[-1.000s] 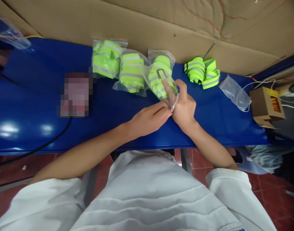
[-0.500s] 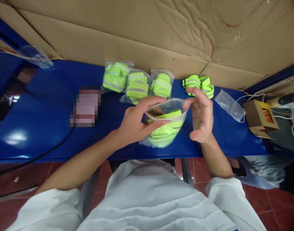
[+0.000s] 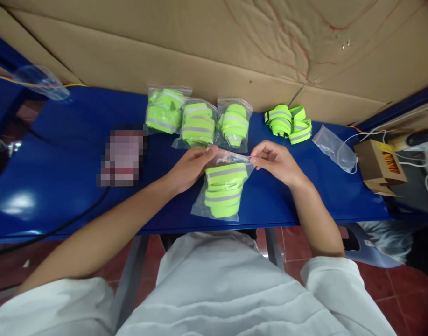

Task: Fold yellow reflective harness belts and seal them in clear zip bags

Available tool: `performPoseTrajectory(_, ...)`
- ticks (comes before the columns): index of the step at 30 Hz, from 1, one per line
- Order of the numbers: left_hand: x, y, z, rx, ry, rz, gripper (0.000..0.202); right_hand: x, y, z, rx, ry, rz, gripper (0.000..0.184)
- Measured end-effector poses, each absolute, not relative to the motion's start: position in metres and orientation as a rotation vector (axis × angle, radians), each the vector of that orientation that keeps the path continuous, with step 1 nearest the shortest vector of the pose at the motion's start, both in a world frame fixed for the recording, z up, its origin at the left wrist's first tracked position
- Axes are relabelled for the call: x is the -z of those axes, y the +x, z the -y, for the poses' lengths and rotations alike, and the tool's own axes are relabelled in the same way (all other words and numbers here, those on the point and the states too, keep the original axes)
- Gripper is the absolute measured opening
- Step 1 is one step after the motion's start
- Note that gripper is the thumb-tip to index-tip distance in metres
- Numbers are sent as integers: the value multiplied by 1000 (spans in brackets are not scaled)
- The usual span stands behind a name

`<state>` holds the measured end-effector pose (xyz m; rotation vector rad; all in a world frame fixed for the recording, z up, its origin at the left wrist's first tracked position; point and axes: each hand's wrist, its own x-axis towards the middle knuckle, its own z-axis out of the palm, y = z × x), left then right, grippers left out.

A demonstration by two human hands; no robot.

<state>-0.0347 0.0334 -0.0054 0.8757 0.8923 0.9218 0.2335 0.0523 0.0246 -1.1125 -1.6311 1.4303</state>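
A clear plastic bag [image 3: 221,191] with neon-yellow reflective bands inside lies on the blue table [image 3: 59,186]. My left hand [image 3: 191,165] pinches the left end of the bag's top edge. My right hand [image 3: 275,161] pinches the right end of that edge. Both hands hold the strip stretched flat between them. Behind them stand three filled bags [image 3: 198,121] of the same bands in a row. A loose bundle of bands [image 3: 289,122] lies to their right.
An empty clear bag [image 3: 334,148] and a small brown cardboard box [image 3: 380,167] sit at the right with white cables. A blurred object [image 3: 122,154] and a black cable [image 3: 52,221] are at the left. Cardboard sheets [image 3: 214,46] line the back.
The bag, held open in the air half a second ago, now lies on the table with its top edge pulled flat between both hands.
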Motion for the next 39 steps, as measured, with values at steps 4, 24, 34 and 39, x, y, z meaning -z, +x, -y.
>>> performPoseTrajectory(4, 13, -37, -39, -1071, 955, -926, 48, -21, 233, -57, -1455, -1234, 1511, 56)
performPoseTrajectory(24, 10, -34, -33, -1094, 1060, -955, 53, -17, 221, -49, -1325, -1222, 1737, 52)
performPoseTrajectory(34, 8, -32, -32, -1096, 1139, -968, 49, -20, 219, -46, -1289, -1215, 1739, 49)
performPoseTrajectory(39, 5, -31, -29, -1072, 1228, -995, 52, -17, 215, -43, -1352, -1217, 1706, 49)
